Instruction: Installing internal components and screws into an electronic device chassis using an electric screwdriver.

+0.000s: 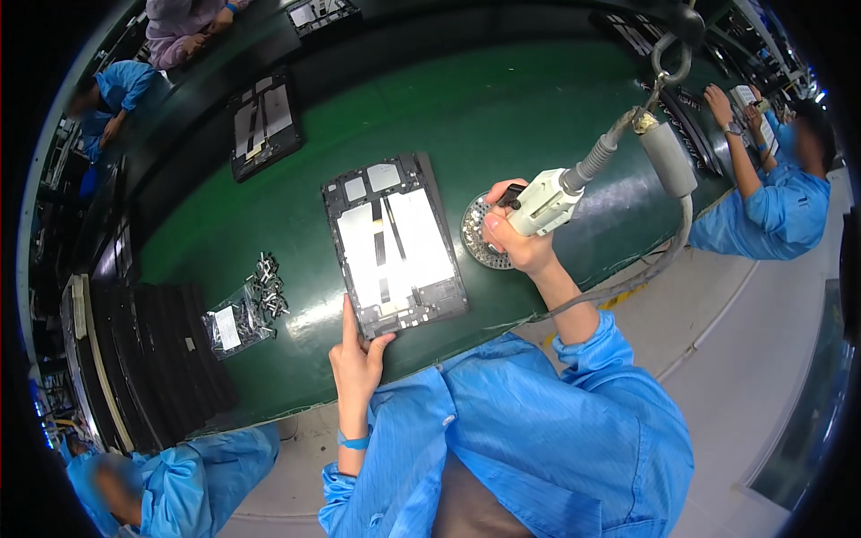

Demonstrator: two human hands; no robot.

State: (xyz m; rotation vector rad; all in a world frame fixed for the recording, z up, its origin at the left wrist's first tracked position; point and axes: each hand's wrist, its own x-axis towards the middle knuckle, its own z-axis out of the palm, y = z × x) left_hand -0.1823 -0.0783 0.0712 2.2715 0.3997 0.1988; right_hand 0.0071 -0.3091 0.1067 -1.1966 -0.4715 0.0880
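Note:
An open tablet chassis [395,242] with grey and white inner plates lies on the green conveyor belt [502,117]. My left hand [356,359] rests at its near corner, the forefinger stretched along the edge and the thumb against the frame. My right hand [516,235] grips a white electric screwdriver [549,201] that hangs from a cable and hook above. Its tip points down over a round metal screw dish [477,235] just right of the chassis.
A clear bag and loose metal parts [247,305] lie left of the chassis. A second open chassis [265,121] sits farther up the belt. Stacked dark trays [152,359] stand at the left. Other workers in blue coats sit at the right [780,202], lower left and far left.

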